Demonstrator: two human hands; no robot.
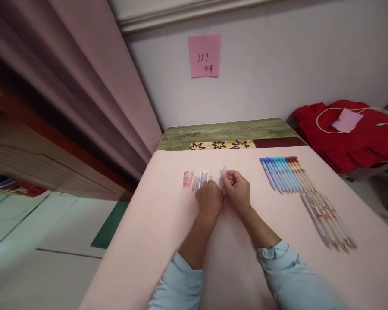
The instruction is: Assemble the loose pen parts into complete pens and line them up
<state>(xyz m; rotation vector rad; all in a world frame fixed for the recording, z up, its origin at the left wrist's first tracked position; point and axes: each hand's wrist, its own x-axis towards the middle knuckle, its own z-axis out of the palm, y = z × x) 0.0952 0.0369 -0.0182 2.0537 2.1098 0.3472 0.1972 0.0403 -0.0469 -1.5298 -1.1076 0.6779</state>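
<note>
My right hand (237,188) pinches a small, narrow translucent piece (224,168) between thumb and fingers, its upper end showing above them. Close beside it, my left hand (210,198) is curled closed, knuckles up; its fingertips and whatever they grip are hidden. Just beyond the left hand lie several small clear and whitish tube-like pieces (198,180), partly covered by it. Left of these sit a few pink translucent pieces (187,178) of similar size. All of them rest on the pale pink tabletop cover (155,224).
To the right lie a row of blue pens (280,174), brown-topped pens (300,174) and several pale pens (328,221). A red cloth (330,146) with a white cable sits at back right. Behind the table is a wall with a pink note (204,56); a curtain (100,73) hangs left.
</note>
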